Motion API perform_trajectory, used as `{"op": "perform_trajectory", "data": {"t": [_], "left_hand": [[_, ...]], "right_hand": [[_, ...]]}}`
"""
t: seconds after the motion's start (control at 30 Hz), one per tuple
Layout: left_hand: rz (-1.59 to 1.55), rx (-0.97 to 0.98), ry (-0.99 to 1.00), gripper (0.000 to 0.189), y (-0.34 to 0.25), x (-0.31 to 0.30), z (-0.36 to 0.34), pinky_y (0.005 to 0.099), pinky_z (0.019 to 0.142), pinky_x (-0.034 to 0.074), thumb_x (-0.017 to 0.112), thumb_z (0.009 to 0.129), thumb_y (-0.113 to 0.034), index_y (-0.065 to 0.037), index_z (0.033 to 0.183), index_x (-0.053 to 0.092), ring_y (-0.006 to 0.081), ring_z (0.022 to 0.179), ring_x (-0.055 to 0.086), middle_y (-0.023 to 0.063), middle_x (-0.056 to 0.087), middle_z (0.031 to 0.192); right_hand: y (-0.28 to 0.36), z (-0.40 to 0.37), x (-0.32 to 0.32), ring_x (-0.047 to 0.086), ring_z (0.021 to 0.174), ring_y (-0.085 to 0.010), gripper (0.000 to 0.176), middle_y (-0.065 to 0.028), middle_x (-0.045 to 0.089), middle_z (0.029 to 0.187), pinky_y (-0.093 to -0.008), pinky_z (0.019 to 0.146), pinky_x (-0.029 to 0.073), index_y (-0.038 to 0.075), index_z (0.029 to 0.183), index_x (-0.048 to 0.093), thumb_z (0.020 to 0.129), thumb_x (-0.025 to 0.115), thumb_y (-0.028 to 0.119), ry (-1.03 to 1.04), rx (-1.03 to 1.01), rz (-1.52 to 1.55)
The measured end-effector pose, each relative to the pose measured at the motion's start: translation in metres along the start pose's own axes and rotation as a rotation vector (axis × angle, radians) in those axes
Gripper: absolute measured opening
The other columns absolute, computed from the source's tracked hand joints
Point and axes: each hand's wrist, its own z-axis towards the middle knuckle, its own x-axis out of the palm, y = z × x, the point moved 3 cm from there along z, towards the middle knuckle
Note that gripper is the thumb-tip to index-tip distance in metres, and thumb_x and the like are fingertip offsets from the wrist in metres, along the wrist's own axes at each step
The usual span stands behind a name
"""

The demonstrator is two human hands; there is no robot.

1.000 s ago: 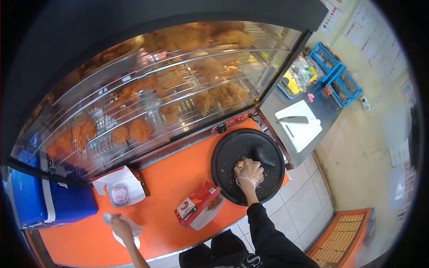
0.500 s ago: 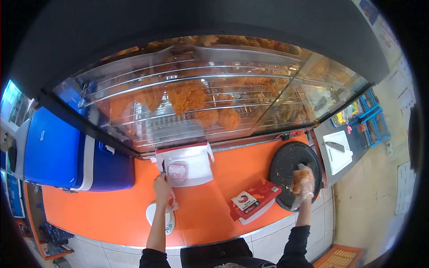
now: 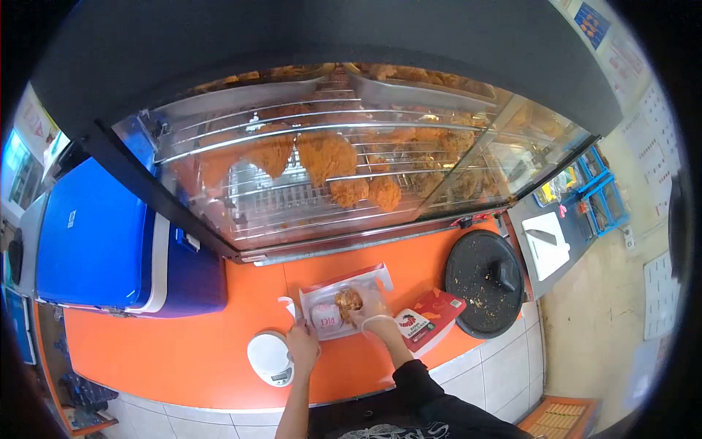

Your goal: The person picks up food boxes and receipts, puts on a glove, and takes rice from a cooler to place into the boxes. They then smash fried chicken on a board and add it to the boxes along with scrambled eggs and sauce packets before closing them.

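An open meal box (image 3: 347,279) lies on the orange counter, its inside white. On the left in it sits a round wrapped rice pack (image 3: 326,317), and beside that is a piece of fried chicken (image 3: 347,298). My right hand (image 3: 372,310), in a clear plastic glove, reaches into the box with its fingers around the chicken. My left hand (image 3: 301,342) grips the box's front left corner, its fingertips partly hidden. A closed red box (image 3: 431,318) with a printed lid lies just right of my right wrist.
A glass warmer cabinet (image 3: 351,241) with fried chicken on racks stands behind. A white scale (image 3: 269,355) is near my left wrist, and a black round lid (image 3: 479,307) with crumbs lies right. Further out are a blue cooler (image 3: 91,249) and a knife on a white board (image 3: 548,257).
My right hand has brought the chicken from above the black lid leftward into the open box. The box, with my left hand on it, has shifted right and nearer to me.
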Motion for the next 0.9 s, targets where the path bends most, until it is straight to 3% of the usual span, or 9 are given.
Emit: {"op": "perform_trajectory", "data": {"t": [0.17,0.27,0.33,0.53,0.6,0.73,0.8,0.83,0.9], "left_hand": [[-0.001,-0.032,-0.005,0.016,-0.009,-0.001,0.004,0.0468,0.058,0.047,0.056,0.082,-0.011,0.004,0.077,0.059,0.0388,0.066,0.063,0.0240,0.060,0.067],[-0.009,-0.014,-0.001,0.017,-0.004,0.000,0.002,0.0453,0.057,0.047,0.057,0.082,-0.011,0.005,0.077,0.059,0.0386,0.065,0.063,0.0239,0.060,0.067],[-0.013,0.046,-0.017,0.017,-0.001,0.002,0.002,0.0446,0.057,0.047,0.058,0.081,-0.011,0.005,0.077,0.059,0.0384,0.065,0.063,0.0237,0.060,0.068],[-0.032,-0.051,0.085,0.018,-0.013,0.000,-0.002,0.0436,0.056,0.046,0.059,0.081,-0.013,0.004,0.077,0.061,0.0360,0.062,0.062,0.0221,0.061,0.066],[0.085,0.113,-0.012,0.020,0.013,0.019,0.001,0.0443,0.058,0.046,0.058,0.083,-0.017,0.003,0.084,0.064,0.0350,0.063,0.063,0.0213,0.063,0.069],[0.064,0.029,0.146,0.023,0.010,0.020,0.004,0.0426,0.068,0.049,0.058,0.084,-0.017,0.005,0.092,0.065,0.0377,0.075,0.064,0.0252,0.065,0.081],[-0.029,0.173,0.012,0.026,0.017,0.019,0.000,0.0404,0.072,0.049,0.057,0.086,-0.017,0.006,0.096,0.064,0.0366,0.080,0.065,0.0263,0.065,0.087],[-0.034,0.182,0.019,0.026,0.016,0.019,0.000,0.0404,0.072,0.049,0.057,0.086,-0.017,0.006,0.096,0.064,0.0366,0.080,0.065,0.0263,0.065,0.087],[-0.014,0.122,0.045,0.029,0.007,0.013,-0.004,0.0381,0.076,0.049,0.057,0.088,-0.017,0.008,0.102,0.063,0.0343,0.086,0.065,0.0256,0.066,0.093]], "right_hand": [[-0.016,0.001,0.008,0.051,0.111,-0.0344,0.055,-0.0198,0.056,0.112,-0.0423,0.090,0.046,0.012,0.120,0.054,0.068,0.070,0.009,0.169,0.224,-0.263],[-0.047,0.007,0.030,0.063,0.090,-0.0387,0.029,-0.0184,0.065,0.093,-0.0453,0.079,0.051,0.007,0.107,0.057,0.079,0.057,0.014,-0.058,0.213,-0.237],[-0.067,0.005,0.040,0.064,0.088,-0.0370,0.028,-0.0188,0.065,0.095,-0.0449,0.075,0.053,0.009,0.109,0.059,0.082,0.053,0.015,-0.332,-0.088,-0.100],[-0.035,-0.007,0.017,0.064,0.090,-0.0315,0.031,-0.0151,0.065,0.102,-0.0424,0.077,0.052,0.012,0.112,0.061,0.085,0.047,0.011,-0.101,0.176,-0.244],[-0.028,-0.025,0.012,0.064,0.091,-0.0322,0.032,-0.0159,0.064,0.105,-0.0420,0.080,0.051,0.011,0.114,0.061,0.085,0.047,0.010,-0.095,0.082,-0.141],[-0.007,-0.083,-0.086,0.062,0.094,-0.0336,0.035,-0.0177,0.062,0.109,-0.0413,0.084,0.049,0.011,0.116,0.060,0.084,0.047,0.008,-0.266,-0.213,0.065],[-0.039,-0.110,-0.167,0.061,0.095,-0.0343,0.036,-0.0185,0.061,0.112,-0.0410,0.087,0.048,0.011,0.117,0.059,0.083,0.047,0.007,-0.505,-0.109,0.042],[-0.129,-0.115,-0.163,0.060,0.100,-0.0324,0.034,-0.0184,0.061,0.113,-0.0387,0.088,0.047,0.005,0.117,0.058,0.088,0.044,0.012,-0.817,-0.196,0.418],[-0.239,-0.143,-0.211,0.056,0.109,-0.0344,0.035,-0.0210,0.058,0.118,-0.0427,0.095,0.043,0.000,0.117,0.057,0.091,0.042,0.018,-0.917,0.367,-0.047]]}}
